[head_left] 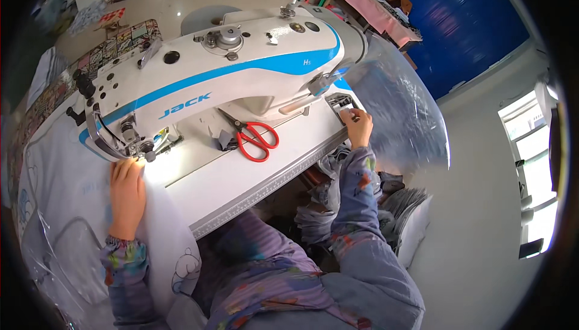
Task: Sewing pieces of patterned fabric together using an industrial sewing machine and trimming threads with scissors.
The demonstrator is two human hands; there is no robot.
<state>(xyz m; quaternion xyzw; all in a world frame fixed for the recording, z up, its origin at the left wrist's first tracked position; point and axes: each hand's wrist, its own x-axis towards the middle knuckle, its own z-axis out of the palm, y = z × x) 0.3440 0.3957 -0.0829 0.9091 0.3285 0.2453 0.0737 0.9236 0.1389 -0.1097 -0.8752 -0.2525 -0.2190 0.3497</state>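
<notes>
A white and blue sewing machine (223,71) stands across the table. My left hand (127,194) lies flat on white printed fabric (158,215), with its fingertips beside the lit needle area (146,154). The fabric drapes over the table's left end and down past my forearm. My right hand (360,127) is at a small recessed tray (341,102) at the table's right end. Its fingers are pinched together near a small whitish thing, too small to name. Red-handled scissors (257,141) lie on the table under the machine arm, their blades by a dark scrap (227,140).
A ruler strip (253,200) edges the table's front. Stacked grey fabric pieces (404,209) sit below its right end. Clear plastic sheeting (398,101) hangs beyond my right hand. Behind stands a table with a pink cloth (362,4). Patterned cloth (114,47) lies at the far left.
</notes>
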